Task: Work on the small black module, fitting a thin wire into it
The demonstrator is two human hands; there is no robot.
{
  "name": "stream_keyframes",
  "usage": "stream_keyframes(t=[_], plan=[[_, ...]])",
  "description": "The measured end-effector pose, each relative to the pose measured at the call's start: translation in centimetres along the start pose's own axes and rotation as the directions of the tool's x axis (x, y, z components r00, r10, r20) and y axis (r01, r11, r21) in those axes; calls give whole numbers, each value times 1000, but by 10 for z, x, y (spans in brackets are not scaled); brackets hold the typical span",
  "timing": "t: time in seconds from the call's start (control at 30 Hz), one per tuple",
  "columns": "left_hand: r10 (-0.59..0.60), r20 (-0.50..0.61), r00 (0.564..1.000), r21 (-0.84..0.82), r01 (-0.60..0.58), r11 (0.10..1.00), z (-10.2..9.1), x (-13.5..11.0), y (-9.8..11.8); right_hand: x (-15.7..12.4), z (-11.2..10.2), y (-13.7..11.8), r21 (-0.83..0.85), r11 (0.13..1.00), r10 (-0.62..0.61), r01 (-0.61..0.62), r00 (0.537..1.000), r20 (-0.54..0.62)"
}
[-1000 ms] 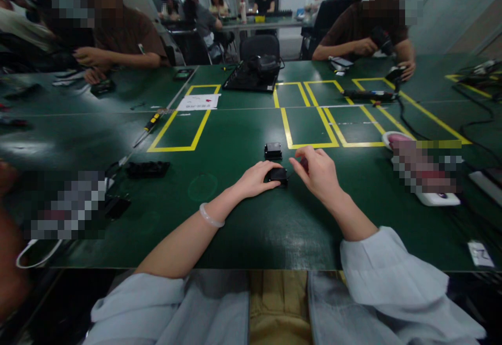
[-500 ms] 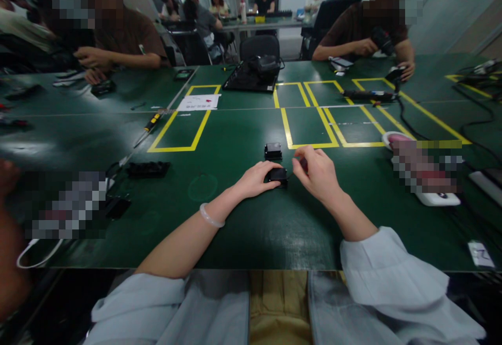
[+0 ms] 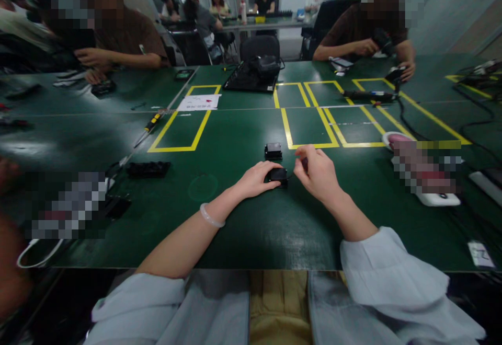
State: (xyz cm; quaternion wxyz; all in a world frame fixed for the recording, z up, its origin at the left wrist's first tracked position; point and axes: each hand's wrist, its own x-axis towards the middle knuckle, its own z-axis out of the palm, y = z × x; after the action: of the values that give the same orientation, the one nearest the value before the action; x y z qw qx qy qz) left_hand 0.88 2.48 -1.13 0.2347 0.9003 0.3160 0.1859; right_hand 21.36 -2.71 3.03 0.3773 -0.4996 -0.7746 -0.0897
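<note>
My left hand (image 3: 254, 179) rests on the green table (image 3: 243, 230) with its fingers curled round a small black box-shaped part (image 3: 278, 175), holding it down. Just to the right, my right hand (image 3: 318, 173) is closed in a pinch on a small dark thing beside that part; I cannot make out what it is. A second small black part (image 3: 273, 151) sits on the table a little beyond the first one, apart from both hands.
Yellow tape rectangles (image 3: 309, 125) mark the table ahead. A long black part (image 3: 149, 168) and a screwdriver (image 3: 151, 123) lie to the left, a white device (image 3: 435, 198) to the right. A black tray (image 3: 251, 78) stands farther off. Other people work along the far side.
My right hand's fingers have drawn together from loosely spread into a tighter pinch and moved slightly toward the black part. The left hand has stayed put.
</note>
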Motion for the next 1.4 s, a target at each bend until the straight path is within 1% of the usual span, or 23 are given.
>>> stream_keyframes(t=[0.23,0.57,0.7,0.93,1.07,1.4], plan=[[13,-7,1000,19,-13,1000,0,0,-1,0,0,1,4,1000,15,-15,1000,7],[-9,-6,1000,2,9,1000,1,-1,-2,1,1,0,8,998,69,-69,998,13],[-6,-11,1000,-1,6,1000,1,-1,-2,3,0,-1,1,998,66,-66,998,14],[-4,-14,1000,-1,4,1000,1,-1,-1,4,-1,-2,27,998,61,-62,997,49],[-15,-8,1000,5,15,1000,2,0,-1,3,-1,-2,30,998,54,-55,998,43],[-18,-11,1000,3,18,1000,2,-1,-1,3,0,-1,-46,997,68,-67,998,12]])
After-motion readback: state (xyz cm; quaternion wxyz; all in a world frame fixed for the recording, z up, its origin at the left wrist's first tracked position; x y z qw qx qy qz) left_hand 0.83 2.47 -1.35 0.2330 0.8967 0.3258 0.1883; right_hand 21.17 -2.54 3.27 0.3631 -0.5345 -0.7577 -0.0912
